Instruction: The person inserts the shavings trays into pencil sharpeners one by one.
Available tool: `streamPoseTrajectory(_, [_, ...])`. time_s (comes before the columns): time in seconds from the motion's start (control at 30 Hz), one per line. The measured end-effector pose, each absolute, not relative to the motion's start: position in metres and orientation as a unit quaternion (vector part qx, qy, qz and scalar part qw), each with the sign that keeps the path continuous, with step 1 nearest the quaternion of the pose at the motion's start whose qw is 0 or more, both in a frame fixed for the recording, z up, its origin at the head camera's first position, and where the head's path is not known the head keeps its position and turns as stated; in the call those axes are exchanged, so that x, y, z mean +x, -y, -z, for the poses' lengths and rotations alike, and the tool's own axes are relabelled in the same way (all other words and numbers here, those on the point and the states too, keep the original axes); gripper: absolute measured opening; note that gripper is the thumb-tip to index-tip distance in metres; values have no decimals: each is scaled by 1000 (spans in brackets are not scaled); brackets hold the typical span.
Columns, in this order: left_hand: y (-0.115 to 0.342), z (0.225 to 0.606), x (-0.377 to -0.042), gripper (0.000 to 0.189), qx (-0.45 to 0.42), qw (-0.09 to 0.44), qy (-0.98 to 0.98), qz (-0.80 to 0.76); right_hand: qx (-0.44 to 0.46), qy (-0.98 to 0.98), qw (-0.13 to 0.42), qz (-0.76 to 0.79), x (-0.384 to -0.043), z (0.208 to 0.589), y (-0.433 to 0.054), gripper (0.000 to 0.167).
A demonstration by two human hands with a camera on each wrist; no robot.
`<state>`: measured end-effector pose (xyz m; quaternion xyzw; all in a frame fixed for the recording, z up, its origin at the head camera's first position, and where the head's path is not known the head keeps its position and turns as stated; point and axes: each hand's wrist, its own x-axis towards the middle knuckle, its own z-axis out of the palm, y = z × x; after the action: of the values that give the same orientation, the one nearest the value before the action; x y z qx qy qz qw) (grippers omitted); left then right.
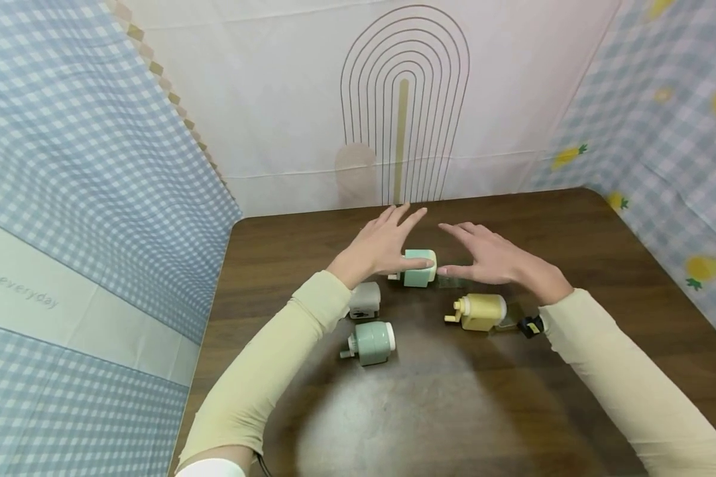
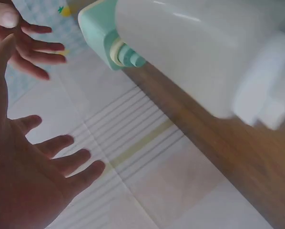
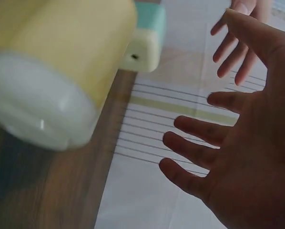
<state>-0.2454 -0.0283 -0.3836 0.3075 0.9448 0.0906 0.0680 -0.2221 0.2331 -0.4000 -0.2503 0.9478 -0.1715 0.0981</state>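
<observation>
Both hands hover over the table with fingers spread, holding nothing. My left hand (image 1: 377, 248) is above and partly in front of a mint crank pencil sharpener (image 1: 419, 277). To its right, my right hand (image 1: 492, 257) faces it across a small gap, just beyond a yellow crank sharpener (image 1: 483, 311). A pale grey sharpener (image 1: 365, 299), partly covered by the left sleeve, lies below the left wrist, with a green crank sharpener (image 1: 374, 343) nearer me. In the left wrist view the pale sharpener (image 2: 190, 52) looms close; in the right wrist view, the yellow one (image 3: 76, 33).
The dark wooden table (image 1: 406, 411) meets a white patterned cloth (image 1: 286, 119) at its back edge. Blue checked cloths hang at the left (image 1: 83, 119) and right (image 1: 686, 132). A small black item (image 1: 531, 326) sits by the right cuff.
</observation>
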Motion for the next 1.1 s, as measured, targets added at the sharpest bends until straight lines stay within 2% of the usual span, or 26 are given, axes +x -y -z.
streamPoseTrajectory(0.27, [0,395,-249,99,311,152,-936,-60,-244,-945,174,133,-237,418,-243,92])
streamPoseTrajectory(0.47, [-10,404,-253,90,295,206,-930,-77,-248,-941,190,131,-242,437,-252,76])
streamPoseTrajectory(0.57, [-13,410,-255,92,289,214,-929,-88,-254,-938,190,138,-242,445,-255,70])
streamPoseTrajectory(0.8, [-13,424,-257,94,268,239,-929,-93,-254,-932,211,147,-244,456,-252,67])
streamPoseTrajectory(1.1, [-14,432,-258,73,284,224,-927,-93,-247,-931,218,160,-245,459,-249,62])
